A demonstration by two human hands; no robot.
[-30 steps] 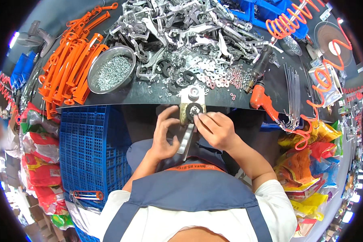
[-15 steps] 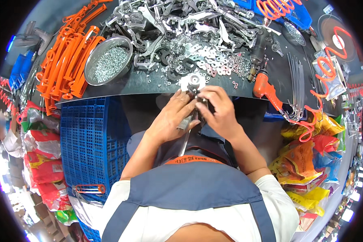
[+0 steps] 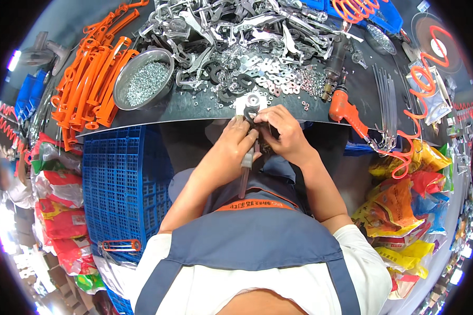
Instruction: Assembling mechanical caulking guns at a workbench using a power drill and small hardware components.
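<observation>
My left hand (image 3: 230, 149) is closed around a long narrow metal piece (image 3: 245, 170) that hangs down toward my lap, its lower end thin and straight. My right hand (image 3: 286, 135) has thumb and fingers pinched together at the upper end of that piece; whatever they pinch is hidden. Just beyond my fingertips, a small black part (image 3: 250, 113) lies against a pale metal fixture (image 3: 240, 105) with a round centre at the bench edge (image 3: 194, 118). Several flat silver plates (image 3: 278, 84) and small nuts (image 3: 306, 105) are scattered behind it.
A steel bowl (image 3: 120, 86) of small fasteners stands left, beside stacked orange frames (image 3: 84, 89). Metal lever parts (image 3: 247, 23) heap at the back. An orange air tool (image 3: 347, 111) with a coiled hose (image 3: 419, 92) lies right. A blue crate (image 3: 113, 178) stands below the bench edge.
The long metal piece has turned and hangs more nearly straight. My right fingers have drawn closer together and slightly up. The whole view has shifted a little.
</observation>
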